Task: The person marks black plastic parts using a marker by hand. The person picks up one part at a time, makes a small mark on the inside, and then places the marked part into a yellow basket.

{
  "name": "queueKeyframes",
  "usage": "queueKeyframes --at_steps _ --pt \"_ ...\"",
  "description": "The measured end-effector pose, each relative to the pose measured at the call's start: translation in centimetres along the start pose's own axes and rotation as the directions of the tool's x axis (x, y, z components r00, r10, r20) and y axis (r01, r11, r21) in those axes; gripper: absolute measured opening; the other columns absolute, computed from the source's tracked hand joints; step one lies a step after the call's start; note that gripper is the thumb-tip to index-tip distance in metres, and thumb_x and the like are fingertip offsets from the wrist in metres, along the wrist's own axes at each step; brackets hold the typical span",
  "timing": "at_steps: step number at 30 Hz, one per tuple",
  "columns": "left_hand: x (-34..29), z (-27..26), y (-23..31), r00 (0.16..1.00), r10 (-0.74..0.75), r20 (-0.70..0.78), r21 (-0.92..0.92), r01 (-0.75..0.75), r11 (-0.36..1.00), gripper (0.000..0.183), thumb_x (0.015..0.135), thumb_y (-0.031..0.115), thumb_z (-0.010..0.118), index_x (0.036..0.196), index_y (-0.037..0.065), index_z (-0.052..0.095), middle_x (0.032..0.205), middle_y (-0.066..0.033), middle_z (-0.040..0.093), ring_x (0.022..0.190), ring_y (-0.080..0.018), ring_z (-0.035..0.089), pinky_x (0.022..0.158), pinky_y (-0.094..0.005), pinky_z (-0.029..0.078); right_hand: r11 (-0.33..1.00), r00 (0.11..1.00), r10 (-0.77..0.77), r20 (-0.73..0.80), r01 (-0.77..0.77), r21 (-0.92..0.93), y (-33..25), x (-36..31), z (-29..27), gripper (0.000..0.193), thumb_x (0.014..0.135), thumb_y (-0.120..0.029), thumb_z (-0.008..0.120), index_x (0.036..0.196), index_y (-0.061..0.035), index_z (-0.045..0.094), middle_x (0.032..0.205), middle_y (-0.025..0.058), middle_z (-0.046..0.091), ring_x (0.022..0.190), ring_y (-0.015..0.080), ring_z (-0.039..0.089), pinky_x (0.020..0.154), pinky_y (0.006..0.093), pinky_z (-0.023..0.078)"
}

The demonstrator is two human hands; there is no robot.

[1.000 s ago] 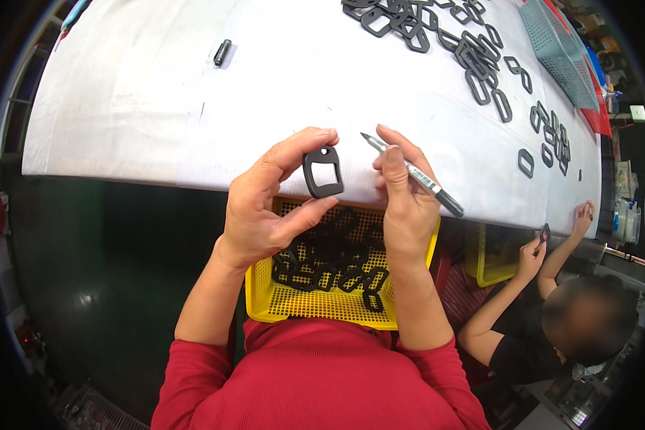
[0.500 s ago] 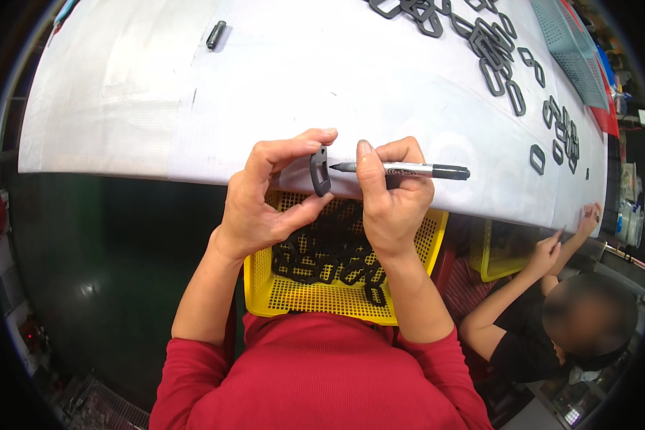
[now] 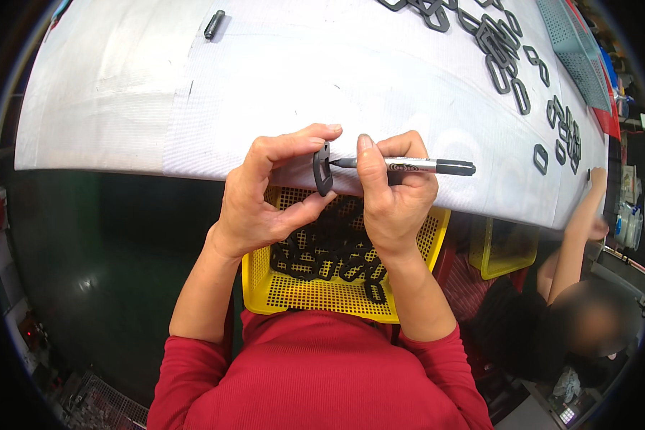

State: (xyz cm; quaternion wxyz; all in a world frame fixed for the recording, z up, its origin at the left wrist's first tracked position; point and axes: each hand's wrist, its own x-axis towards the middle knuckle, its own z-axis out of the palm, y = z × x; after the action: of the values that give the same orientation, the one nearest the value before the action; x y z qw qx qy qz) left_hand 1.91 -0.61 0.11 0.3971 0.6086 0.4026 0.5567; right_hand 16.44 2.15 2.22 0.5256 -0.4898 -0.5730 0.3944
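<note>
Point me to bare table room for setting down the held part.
Free: the white table left of the left hand, below the marker cap, and the strip above both hands. Crowded: black frames along the far right; the yellow basket is full.

Small factory or assembly workshop, bench work. Long worktable (image 3: 193, 93) under a white sheet, dozens of identical black plastic frames (image 3: 498, 39) spread across it. Yellow perforated basket (image 3: 287, 294) full of the same parts at the bench edge, more crates (image 3: 577, 50) at the far end. Second worker (image 3: 580, 236) at the same bench, beside another yellow basket (image 3: 498, 251).
</note>
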Motion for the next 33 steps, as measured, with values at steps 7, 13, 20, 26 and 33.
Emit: queueKeyframes --at_steps 7,13,20,26,33 --pt "-0.1 0.1 0.0 1.0 -0.005 -0.009 -0.024 0.004 1.0 0.051 0.064 -0.007 0.069 0.108 0.004 0.045 0.115 -0.018 0.057 0.108 -0.0257 0.056 0.088 -0.0315 0.047 0.999 1.0 -0.018 0.021 0.019 -0.042 0.1 0.0 -0.1 0.02 0.082 -0.008 0.061 0.068 -0.0034 0.049 0.051 0.0018 0.054 0.045 0.0049 0.051 0.04 0.0187 0.037" --pt "-0.1 0.2 0.1 1.0 -0.012 -0.015 -0.041 0.012 0.999 0.051 0.064 -0.008 0.068 0.108 0.003 0.045 0.115 -0.0181 0.057 0.108 -0.0257 0.056 0.088 -0.0314 0.047 0.998 1.0 -0.015 0.01 0.016 -0.061 -0.1 -0.2 -0.1 0.019 0.082 -0.009 0.061 0.068 -0.0036 0.049 0.053 0.0009 0.053 0.046 0.0043 0.049 0.041 0.0186 0.037" --pt "0.7 -0.7 1.1 0.994 -0.083 0.064 -0.162 0.093 0.982 0.056 0.068 -0.007 0.067 0.118 0.002 0.043 0.119 -0.0165 0.053 0.109 -0.0234 0.055 0.091 -0.0322 0.046 0.973 0.997 -0.009 0.071 -0.008 0.231 -0.8 0.0 -1.4 0.009 0.088 -0.009 0.056 0.094 -0.0026 0.056 0.086 0.0064 0.06 0.068 0.0077 0.055 0.059 0.0193 0.043" --pt "1.4 -1.5 3.0 0.899 -0.332 0.286 -0.462 0.433 0.774 0.063 0.074 -0.003 0.065 0.13 0.0 0.036 0.119 -0.0151 0.053 0.105 -0.0228 0.056 0.095 -0.0334 0.043 0.968 0.91 -0.216 0.355 0.152 0.2 -2.4 1.7 -2.6 0.022 0.07 0.007 0.067 0.088 -0.0046 0.063 0.096 0.0092 0.064 0.074 0.0143 0.058 0.063 0.0228 0.048" --pt "2.3 -1.3 3.4 0.927 -0.29 0.238 -0.547 0.374 0.749 0.05 0.084 0.0 0.051 0.13 -0.003 0.034 0.126 -0.0179 0.047 0.114 -0.0261 0.05 0.097 -0.0367 0.04 0.858 0.949 0.242 0.203 -0.307 0.413 -3.1 1.6 -3.0 0.019 0.076 0.0 0.068 0.088 -0.0076 0.054 0.077 0.0059 0.064 0.063 0.0066 0.055 0.054 0.0166 0.042"
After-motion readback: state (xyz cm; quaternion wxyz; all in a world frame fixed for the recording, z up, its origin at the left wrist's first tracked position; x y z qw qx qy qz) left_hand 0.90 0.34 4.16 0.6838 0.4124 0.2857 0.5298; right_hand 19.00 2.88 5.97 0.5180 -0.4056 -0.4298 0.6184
